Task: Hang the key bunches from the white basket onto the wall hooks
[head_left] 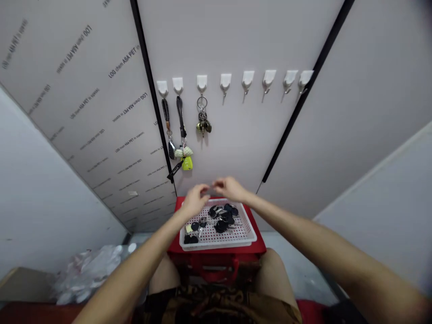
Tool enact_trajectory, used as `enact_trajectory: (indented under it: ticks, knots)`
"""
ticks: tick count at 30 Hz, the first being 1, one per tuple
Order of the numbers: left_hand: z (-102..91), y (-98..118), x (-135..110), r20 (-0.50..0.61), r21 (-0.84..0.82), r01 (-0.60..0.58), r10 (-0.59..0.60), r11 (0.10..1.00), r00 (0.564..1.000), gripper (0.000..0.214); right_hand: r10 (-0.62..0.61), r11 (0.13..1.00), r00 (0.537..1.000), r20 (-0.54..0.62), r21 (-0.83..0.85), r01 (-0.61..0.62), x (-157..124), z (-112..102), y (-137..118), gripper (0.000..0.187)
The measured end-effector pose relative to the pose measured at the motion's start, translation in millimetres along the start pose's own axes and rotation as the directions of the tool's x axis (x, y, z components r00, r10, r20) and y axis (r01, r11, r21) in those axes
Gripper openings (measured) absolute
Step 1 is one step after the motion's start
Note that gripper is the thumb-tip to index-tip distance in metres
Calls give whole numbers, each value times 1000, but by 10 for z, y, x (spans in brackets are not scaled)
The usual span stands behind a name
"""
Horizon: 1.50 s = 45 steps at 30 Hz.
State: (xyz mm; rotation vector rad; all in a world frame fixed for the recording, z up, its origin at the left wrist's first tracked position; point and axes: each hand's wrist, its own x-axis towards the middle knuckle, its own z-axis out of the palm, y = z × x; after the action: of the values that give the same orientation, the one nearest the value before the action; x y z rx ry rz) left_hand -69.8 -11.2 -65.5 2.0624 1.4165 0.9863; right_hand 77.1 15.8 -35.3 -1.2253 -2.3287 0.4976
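Note:
My left hand point(195, 199) and my right hand point(228, 187) meet above the far end of a white perforated tray point(249, 232), fingertips pinched close together. What they pinch is too small and blurred to name. In the tray lie several black-headed keys point(222, 218). On the wall above runs a row of white hooks point(248, 78). The three leftmost hooks carry key bunches: one on a dark strap point(166, 118), one with a yellow-green fob point(186, 162), one on a metal ring point(203, 121).
The tray rests on a red stool or crate point(219, 252) between my knees. Crumpled clear plastic bags point(89, 270) lie on the floor at the left. Black vertical strips point(151, 90) divide the wall panels.

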Motion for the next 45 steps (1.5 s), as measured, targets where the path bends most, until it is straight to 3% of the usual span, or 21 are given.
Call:
enact_trajectory:
  ticks: [3, 7, 12, 16, 21, 26, 30, 33, 37, 40, 45]
  knots:
    - [302, -208, -262, 178, 126, 40, -62, 991, 982, 31, 87, 977, 977, 196, -209, -45, -343, 381, 207, 19]
    - [453, -289, -381, 164, 161, 13, -40, 987, 986, 35, 113, 927, 976, 188, -372, -36, -502, 567, 248, 26]
    - [367, -316, -345, 204, 81, 170, -183, 982, 962, 30, 152, 960, 942, 301, -270, -69, -555, 536, 238, 32]
    - [254, -384, -293, 220, -155, 323, -286, 934, 933, 19, 116, 990, 938, 327, -115, -83, -587, 489, 303, 24]
    - [157, -321, -214, 190, -580, 405, -366, 707, 911, 15, 95, 995, 984, 148, -37, -91, -567, 478, 180, 21]
    - [110, -102, -123, 151, -831, 331, -392, 447, 907, 22, 24, 967, 1000, -14, 252, -20, -460, 519, -88, 25]
    - [98, 38, -57, 118, -930, 254, -442, 264, 889, 21, 42, 853, 999, 15, 520, -44, -359, 588, -181, 17]
    - [58, 81, -25, 75, -959, 191, -462, 209, 884, 17, 90, 789, 996, -15, 612, -62, -321, 581, -202, 12]
    - [-75, 117, -9, 73, -979, 141, -394, 145, 916, 16, 147, 738, 988, -50, 671, -75, -291, 443, -235, 12]
    - [-177, 187, -11, 93, -969, 164, -347, 182, 933, 16, 201, 675, 978, -56, 732, -97, -248, 316, -271, 17]
    - [-163, 268, -14, 186, -832, 291, -255, 473, 949, 20, 292, 706, 949, -123, 697, -127, -177, 184, -303, 20]
